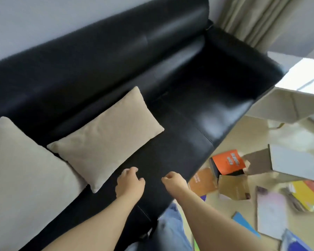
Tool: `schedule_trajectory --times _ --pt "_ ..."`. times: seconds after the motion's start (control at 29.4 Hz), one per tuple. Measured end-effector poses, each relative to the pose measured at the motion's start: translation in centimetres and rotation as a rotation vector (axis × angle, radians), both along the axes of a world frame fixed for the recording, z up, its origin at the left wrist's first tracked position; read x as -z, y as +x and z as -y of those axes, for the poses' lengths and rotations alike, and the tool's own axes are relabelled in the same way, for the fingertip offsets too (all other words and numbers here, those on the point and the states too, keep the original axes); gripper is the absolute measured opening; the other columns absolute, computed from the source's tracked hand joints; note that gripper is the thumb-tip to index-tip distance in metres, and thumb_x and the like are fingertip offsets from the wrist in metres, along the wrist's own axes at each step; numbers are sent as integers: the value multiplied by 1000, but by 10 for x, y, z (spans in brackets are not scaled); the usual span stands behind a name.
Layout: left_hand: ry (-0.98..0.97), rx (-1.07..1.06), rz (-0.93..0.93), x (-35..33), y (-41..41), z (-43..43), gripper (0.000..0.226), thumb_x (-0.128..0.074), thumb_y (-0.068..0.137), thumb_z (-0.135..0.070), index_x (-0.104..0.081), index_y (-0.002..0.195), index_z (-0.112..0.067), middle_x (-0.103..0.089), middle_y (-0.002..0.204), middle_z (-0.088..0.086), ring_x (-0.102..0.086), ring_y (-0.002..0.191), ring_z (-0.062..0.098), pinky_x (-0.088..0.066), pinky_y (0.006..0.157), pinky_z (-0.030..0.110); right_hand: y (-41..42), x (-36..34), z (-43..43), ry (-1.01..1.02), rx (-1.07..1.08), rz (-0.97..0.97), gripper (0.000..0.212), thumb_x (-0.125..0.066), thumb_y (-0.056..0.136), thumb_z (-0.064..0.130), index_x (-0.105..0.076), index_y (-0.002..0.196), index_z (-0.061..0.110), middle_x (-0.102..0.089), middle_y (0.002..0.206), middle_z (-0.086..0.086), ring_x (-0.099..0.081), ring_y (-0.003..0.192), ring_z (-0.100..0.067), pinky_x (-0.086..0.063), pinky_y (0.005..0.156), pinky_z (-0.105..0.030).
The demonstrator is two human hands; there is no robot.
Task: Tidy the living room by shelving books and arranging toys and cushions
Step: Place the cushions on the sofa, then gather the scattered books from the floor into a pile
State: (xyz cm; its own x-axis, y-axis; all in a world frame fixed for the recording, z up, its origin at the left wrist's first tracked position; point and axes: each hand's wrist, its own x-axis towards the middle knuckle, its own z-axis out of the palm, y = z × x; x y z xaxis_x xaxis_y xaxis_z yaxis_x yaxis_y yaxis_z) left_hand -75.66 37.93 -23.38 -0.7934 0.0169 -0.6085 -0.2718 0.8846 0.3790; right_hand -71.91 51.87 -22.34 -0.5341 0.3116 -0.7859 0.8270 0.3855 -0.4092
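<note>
The cushion step looks to be the one in hand. Two beige cushions lie flat on the seat of the black sofa [188, 87], both toward its left end. The larger cushion [20, 167] covers the seat at the left edge of view. The smaller cushion [107, 136] lies aslant just beside it, its far corner reaching toward the backrest; whether the two touch I cannot tell. Both hands hover over the seat's front edge, just right of the smaller cushion's near corner. The left hand [130, 182] has its fingers loosely curled and holds nothing; it is near the cushion but apart from it. The right hand [174, 181] is likewise loosely curled and empty, over bare seat. On the floor [243, 134], past the sofa's right front corner, lie scattered books [268, 214], among them an orange book [227, 162] propped above a brown one; that part is blurred, so their number cannot be told. I judge the cushions not yet arranged, since they lie flat rather than standing against the backrest. The next move calls either for gripping the smaller cushion by its near edge and standing it against the backrest, or for turning right and stooping to gather the books; no shelf can be made out with certainty.
</note>
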Motion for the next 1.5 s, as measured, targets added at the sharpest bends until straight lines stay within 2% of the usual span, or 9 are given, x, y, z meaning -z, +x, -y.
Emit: schedule_trajectory --times 0.17,0.24,0.34,0.65,0.78,1.02,1.19,1.4,1.5 --pt "-11 274 49 -4 72 -13 31 -48 94 -25 -49 125 -23 -39 138 -2 -47 115 19 -45 95 36 112 -12 5 -45 252 6 18 -45 91 17 -50 74 14 -48 74 -1 -44 66 -13 -31 52 -23" --pt "-29 358 61 -2 100 -31 30 -47 93 -25 -50 123 -23 -40 135 -1 -47 114 20 -45 95 36 156 -11 -7 -47 377 11 18 -45 93 17 -52 79 9 -53 80 -7 -50 73 -18 -35 59 -25" --pt "-47 458 62 -1 134 -55 30 -48 93 -25 -51 123 -22 -42 133 1 -47 114 22 -45 95 38 207 -9 -24 -19 501 16 26 -45 95 17 -60 106 -1 -62 108 -20 -57 102 -29 -44 78 -30" --pt "-122 763 162 38 300 -141 36 -44 90 -22 -53 125 -20 -43 135 4 -47 117 25 -43 94 33 408 42 -68 -84 782 73 11 -46 91 15 -49 82 10 -52 82 -6 -46 83 -20 -32 69 -24" --pt "-87 836 205 57 344 -163 38 -45 88 -22 -53 125 -19 -44 135 5 -49 115 27 -44 96 34 468 63 -83 -66 769 154 10 -45 92 16 -52 90 9 -60 101 -14 -47 86 -23 -30 68 -25" --pt "-229 1001 256 129 389 -175 38 -47 90 -22 -51 128 -17 -42 139 5 -45 122 25 -39 97 29 524 156 -92 -93 802 205 5 -44 89 17 -47 87 13 -63 109 -16 -57 103 -31 -40 79 -31" --pt "-305 1167 296 183 416 -193 40 -47 91 -22 -49 130 -16 -43 136 8 -48 120 29 -41 100 38 530 212 -81 -175 909 192 9 -44 93 18 -50 89 13 -55 93 -7 -48 85 -24 -33 69 -27" --pt "-271 1447 364 234 444 -198 38 -44 93 -20 -47 131 -15 -48 136 5 -47 122 22 -41 96 31 549 266 -46 -213 1145 190 11 -44 91 19 -52 86 14 -57 91 -4 -49 84 -21 -33 68 -27" --pt "-316 1398 420 250 443 -188 37 -45 93 -20 -48 129 -15 -51 132 6 -52 115 24 -44 92 31 561 276 -31 -228 1257 187 14 -45 93 18 -57 93 12 -56 93 -3 -48 85 -19 -32 66 -27"
